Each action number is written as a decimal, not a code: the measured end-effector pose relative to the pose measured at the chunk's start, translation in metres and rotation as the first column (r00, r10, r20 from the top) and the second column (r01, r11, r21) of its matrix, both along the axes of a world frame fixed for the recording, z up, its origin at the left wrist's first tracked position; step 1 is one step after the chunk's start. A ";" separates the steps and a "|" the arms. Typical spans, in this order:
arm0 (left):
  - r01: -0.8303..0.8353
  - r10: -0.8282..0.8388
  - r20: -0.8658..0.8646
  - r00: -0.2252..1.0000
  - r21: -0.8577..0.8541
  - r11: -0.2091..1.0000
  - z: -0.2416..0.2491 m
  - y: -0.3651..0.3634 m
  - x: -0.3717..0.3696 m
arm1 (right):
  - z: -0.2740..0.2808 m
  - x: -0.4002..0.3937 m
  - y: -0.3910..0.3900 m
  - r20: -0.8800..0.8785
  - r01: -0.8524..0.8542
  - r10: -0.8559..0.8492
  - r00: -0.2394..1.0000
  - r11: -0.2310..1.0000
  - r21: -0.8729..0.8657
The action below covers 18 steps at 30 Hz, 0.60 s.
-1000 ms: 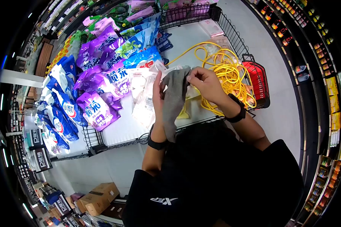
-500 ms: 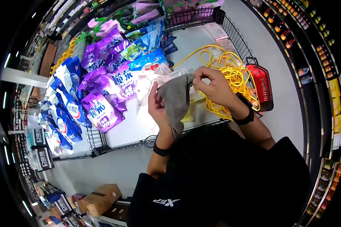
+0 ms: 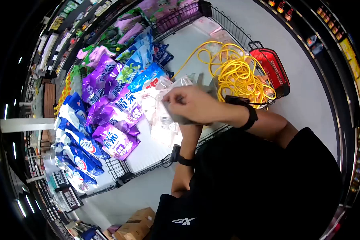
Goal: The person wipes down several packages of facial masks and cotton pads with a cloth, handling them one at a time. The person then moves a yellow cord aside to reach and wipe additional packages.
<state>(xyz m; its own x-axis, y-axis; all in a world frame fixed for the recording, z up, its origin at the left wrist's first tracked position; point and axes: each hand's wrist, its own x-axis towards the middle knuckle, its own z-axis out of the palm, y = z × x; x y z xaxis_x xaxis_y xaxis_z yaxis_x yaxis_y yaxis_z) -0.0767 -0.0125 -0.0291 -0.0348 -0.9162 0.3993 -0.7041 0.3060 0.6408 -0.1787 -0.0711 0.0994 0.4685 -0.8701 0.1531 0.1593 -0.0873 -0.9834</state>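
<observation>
My right hand [image 3: 192,105] crosses over in front of my left, its fingers curled closed at the edge of a grey cloth [image 3: 178,118]. Part of the cloth shows beneath that hand, and a blurred grey part sticks up behind it. Of my left hand [image 3: 191,131] only the part by the wrist shows; the right hand and cloth hide its fingers. White and clear plastic packages [image 3: 164,124] lie on the white display surface just beyond both hands.
Purple detergent bags [image 3: 116,141] and blue-and-white bags [image 3: 84,148] fill the left of the wire-edged display [image 3: 148,170]. A coiled yellow cable [image 3: 240,76] lies on the right, beside a red basket [image 3: 270,66]. Cardboard boxes [image 3: 138,226] stand on the floor.
My right hand has moved left and down, across my left hand, which is now mostly covered. The grey cloth, stretched between both hands before, is now bunched under the right. The view has shifted.
</observation>
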 end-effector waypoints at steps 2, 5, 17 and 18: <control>0.023 -0.004 -0.226 0.974 0.084 0.996 -0.031 0.004 -0.008 | 0.019 0.004 0.016 -0.345 -0.091 0.054 0.937 0.992 -0.091; 0.005 0.041 -0.302 0.952 0.150 0.989 -0.030 0.009 0.000 | -0.011 0.011 0.037 -0.465 -0.429 0.248 0.850 0.837 -0.338; -0.131 0.141 -0.130 0.982 0.083 0.988 0.024 -0.055 0.045 | 0.014 -0.039 -0.013 -0.401 -0.786 0.752 0.524 0.608 0.114; -0.136 0.146 -0.116 0.982 0.092 0.986 0.026 -0.060 0.049 | 0.004 -0.044 -0.028 -0.303 -0.798 0.815 0.494 0.564 0.213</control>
<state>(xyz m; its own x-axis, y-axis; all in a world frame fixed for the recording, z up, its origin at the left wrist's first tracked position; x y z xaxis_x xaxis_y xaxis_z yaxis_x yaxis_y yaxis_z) -0.0277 -0.0726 -0.0030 0.1415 -0.9386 0.3147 -0.6515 0.1510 0.7434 -0.2223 -0.0987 0.1034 0.9788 -0.0878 -0.1853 -0.1904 -0.0536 -0.9803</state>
